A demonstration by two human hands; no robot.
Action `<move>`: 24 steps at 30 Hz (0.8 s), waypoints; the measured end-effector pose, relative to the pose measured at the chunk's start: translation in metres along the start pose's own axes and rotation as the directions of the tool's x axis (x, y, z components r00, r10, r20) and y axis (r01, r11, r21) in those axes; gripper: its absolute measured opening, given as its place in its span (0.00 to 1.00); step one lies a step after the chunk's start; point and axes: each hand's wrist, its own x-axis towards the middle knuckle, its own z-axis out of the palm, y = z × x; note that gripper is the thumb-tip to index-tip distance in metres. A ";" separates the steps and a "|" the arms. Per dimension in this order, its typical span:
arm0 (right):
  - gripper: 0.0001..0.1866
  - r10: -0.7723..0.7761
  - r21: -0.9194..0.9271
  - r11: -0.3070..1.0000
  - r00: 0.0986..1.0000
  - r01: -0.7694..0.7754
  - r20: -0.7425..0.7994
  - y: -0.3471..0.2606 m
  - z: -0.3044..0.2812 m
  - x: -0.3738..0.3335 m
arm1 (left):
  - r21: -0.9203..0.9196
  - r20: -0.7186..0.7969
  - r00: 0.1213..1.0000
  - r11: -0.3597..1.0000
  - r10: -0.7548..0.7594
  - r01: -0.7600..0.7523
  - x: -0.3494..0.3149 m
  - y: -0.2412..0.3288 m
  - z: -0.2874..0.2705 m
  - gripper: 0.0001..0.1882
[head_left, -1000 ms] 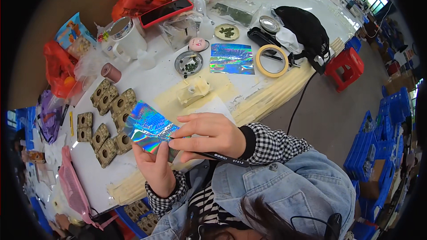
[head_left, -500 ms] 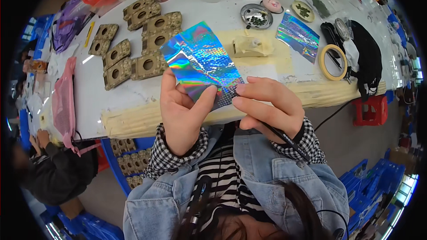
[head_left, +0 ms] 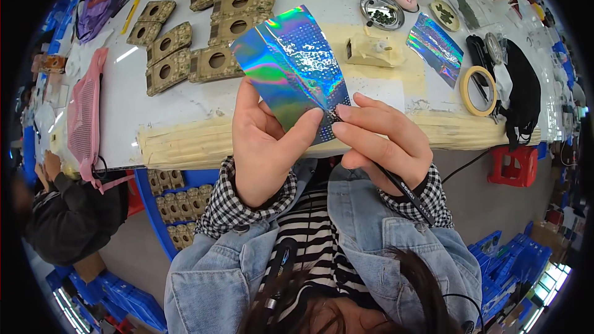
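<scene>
My left hand point(head_left: 263, 148) grips a shiny holographic sheet point(head_left: 291, 62) at its lower part, thumb on top and fingers behind. Rows of small dots run along the sheet's right side. In my right hand point(head_left: 393, 142) is a slim black tool point(head_left: 405, 190), which looks like tweezers; its shaft runs back past my wrist. The fingertips of that hand meet the sheet's lower right edge, next to my left thumb. The tool's tip is too small to make out. Beyond the sheet sits a tape-covered block point(head_left: 362, 55) with a pale knob on top.
Several camouflage-patterned parts point(head_left: 204, 77) with round holes lie at the left; more fill a blue crate point(head_left: 158, 226) below. At the right are a metal dish point(head_left: 399, 15), another holographic sheet point(head_left: 436, 49), a tape roll point(head_left: 465, 96) and a black bag point(head_left: 523, 80). A person point(head_left: 74, 210) sits left.
The view has shifted, so the table things appear higher. My hands and the sheet have moved slightly to the right in view, and the sheet's reflections differ. Both hands keep their holds.
</scene>
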 end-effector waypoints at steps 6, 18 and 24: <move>0.18 0.035 0.013 0.999 0.999 -0.035 0.002 -0.002 0.005 -0.003 | -0.027 -0.021 0.999 0.999 -0.047 0.046 -0.002 0.000 -0.002 0.27; 0.18 0.081 0.055 0.995 0.997 -0.082 0.018 -0.003 0.005 -0.005 | -0.023 -0.036 0.999 0.999 -0.035 0.034 -0.003 -0.003 -0.002 0.26; 0.18 0.092 0.065 0.993 0.996 -0.094 0.020 -0.004 0.005 -0.005 | 0.021 -0.066 0.998 1.000 -0.007 0.009 -0.007 -0.003 0.000 0.27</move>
